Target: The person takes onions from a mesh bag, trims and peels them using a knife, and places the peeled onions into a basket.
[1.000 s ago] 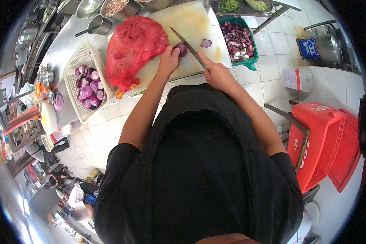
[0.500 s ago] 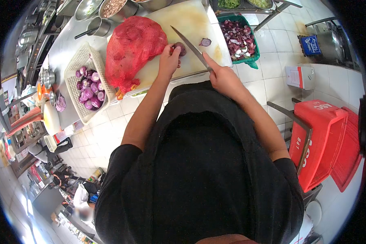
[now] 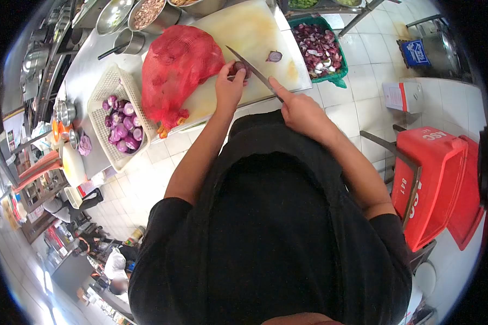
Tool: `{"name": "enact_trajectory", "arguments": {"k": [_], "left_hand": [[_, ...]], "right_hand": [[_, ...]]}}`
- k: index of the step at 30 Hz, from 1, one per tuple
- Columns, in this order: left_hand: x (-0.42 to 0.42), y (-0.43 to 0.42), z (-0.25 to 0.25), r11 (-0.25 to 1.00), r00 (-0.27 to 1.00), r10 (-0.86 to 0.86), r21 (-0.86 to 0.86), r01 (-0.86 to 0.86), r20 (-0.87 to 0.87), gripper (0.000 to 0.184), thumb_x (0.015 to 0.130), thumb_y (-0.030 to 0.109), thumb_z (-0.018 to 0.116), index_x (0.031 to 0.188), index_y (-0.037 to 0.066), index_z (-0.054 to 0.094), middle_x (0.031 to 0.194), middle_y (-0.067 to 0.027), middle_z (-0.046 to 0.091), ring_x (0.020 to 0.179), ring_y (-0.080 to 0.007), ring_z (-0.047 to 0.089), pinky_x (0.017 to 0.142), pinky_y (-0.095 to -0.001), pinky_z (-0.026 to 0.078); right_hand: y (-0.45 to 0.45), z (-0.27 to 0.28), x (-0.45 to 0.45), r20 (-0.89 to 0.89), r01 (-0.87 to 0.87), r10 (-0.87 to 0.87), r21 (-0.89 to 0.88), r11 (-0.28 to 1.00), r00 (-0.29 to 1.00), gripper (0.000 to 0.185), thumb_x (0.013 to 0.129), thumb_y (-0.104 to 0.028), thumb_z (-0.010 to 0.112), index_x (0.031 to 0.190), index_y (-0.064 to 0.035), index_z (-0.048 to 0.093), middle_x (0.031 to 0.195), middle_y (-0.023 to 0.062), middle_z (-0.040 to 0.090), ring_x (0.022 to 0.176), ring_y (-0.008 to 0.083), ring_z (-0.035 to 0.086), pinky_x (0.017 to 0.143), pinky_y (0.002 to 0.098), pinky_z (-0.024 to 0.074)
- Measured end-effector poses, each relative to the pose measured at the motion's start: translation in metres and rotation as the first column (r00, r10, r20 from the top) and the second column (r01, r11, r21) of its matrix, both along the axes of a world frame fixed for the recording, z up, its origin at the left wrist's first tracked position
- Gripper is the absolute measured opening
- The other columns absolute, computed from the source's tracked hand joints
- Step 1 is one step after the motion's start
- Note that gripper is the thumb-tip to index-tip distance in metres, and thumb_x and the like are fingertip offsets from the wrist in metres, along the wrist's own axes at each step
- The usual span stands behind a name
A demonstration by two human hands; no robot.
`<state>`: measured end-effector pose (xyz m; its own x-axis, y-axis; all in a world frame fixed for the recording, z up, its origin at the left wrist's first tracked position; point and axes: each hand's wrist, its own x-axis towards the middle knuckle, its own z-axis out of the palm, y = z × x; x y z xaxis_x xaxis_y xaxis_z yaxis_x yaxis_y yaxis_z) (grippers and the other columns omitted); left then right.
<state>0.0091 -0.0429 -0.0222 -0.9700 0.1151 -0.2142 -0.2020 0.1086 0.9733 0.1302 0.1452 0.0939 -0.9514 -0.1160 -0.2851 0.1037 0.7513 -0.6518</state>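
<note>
My left hand [image 3: 230, 86] is closed around a red onion [image 3: 240, 67] above the white cutting board [image 3: 249, 21]. A long kitchen knife [image 3: 255, 72] is gripped by the handle in my right hand [image 3: 298, 105], its blade slanting up and left across the onion. Whether the edge is touching the onion I cannot tell. A small cut piece of onion [image 3: 274, 56] lies on the board, right of the blade. Left of my left hand, a red mesh sack [image 3: 179, 70] rests partly on the board. Peeled purple onions [image 3: 122, 127] fill part of a cream plastic basket [image 3: 106, 95].
A green-lined bin [image 3: 341, 67] of onion skins stands beyond the board's right edge. Metal pots [image 3: 154, 19] and a saucepan [image 3: 129, 40] sit at the back left. A red wheeled bin [image 3: 423, 189] stands at the right. Another person [image 3: 59, 208] is far off at lower left.
The knife blade has come over the onion, shifting slightly left and down. My left hand has turned a little around the onion. The whole view has shifted slightly.
</note>
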Motion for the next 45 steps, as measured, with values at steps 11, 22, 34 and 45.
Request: {"name": "enact_trajectory", "arguments": {"k": [11, 22, 34, 45], "left_hand": [[0.0, -0.002, 0.003, 1.0, 1.0, -0.013, 0.005, 0.013, -0.021, 0.038, 0.092, 0.005, 0.065, 0.128, -0.003, 0.055, 0.106, -0.0153, 0.064, 0.082, -0.0195, 0.069, 0.066, -0.03, 0.062], [-0.002, -0.003, 0.004, 1.0, 0.999, -0.022, 0.018, 0.023, -0.038, 0.037, 0.092, 0.006, 0.064, 0.127, -0.001, 0.054, 0.107, -0.0129, 0.062, 0.09, -0.0196, 0.066, 0.068, -0.0318, 0.062], [-0.003, 0.006, 0.008, 0.998, 0.994, 0.011, -0.055, -0.017, -0.108, 0.038, 0.088, 0.017, 0.072, 0.119, -0.001, 0.06, 0.097, -0.0104, 0.065, 0.084, -0.016, 0.064, 0.061, -0.0306, 0.058], [-0.008, 0.0, 0.002, 0.988, 0.991, 0.12, -0.091, -0.125, -0.06, 0.031, 0.088, 0.009, 0.063, 0.116, -0.003, 0.059, 0.097, -0.0118, 0.066, 0.078, -0.0177, 0.066, 0.06, -0.0314, 0.058]], "right_hand": [[-0.01, 0.009, -0.011, 0.032, 0.006, -0.005, -0.026, 1.0, 0.999, 0.068, 0.088, -0.006, 0.05, 0.152, -0.017, 0.031, 0.078, 0.0279, 0.064, 0.072, 0.0448, 0.063, 0.07, 0.0547, 0.0489], [-0.029, -0.021, -0.033, 0.053, -0.005, 0.001, 0.075, 0.997, 0.999, 0.074, 0.084, -0.005, 0.052, 0.153, -0.02, 0.029, 0.085, 0.0236, 0.067, 0.085, 0.041, 0.065, 0.076, 0.0517, 0.0508], [-0.024, -0.055, -0.045, -0.004, 0.028, -0.028, -0.075, 0.997, 1.0, 0.071, 0.083, -0.007, 0.051, 0.151, -0.0113, 0.028, 0.091, 0.0298, 0.067, 0.086, 0.0463, 0.065, 0.079, 0.0549, 0.0505], [-0.019, -0.097, -0.041, -0.047, 0.146, -0.163, -0.248, 0.958, 0.986, 0.073, 0.085, -0.008, 0.05, 0.154, -0.0236, 0.03, 0.086, 0.0316, 0.064, 0.078, 0.0455, 0.064, 0.075, 0.0501, 0.0503]]}}
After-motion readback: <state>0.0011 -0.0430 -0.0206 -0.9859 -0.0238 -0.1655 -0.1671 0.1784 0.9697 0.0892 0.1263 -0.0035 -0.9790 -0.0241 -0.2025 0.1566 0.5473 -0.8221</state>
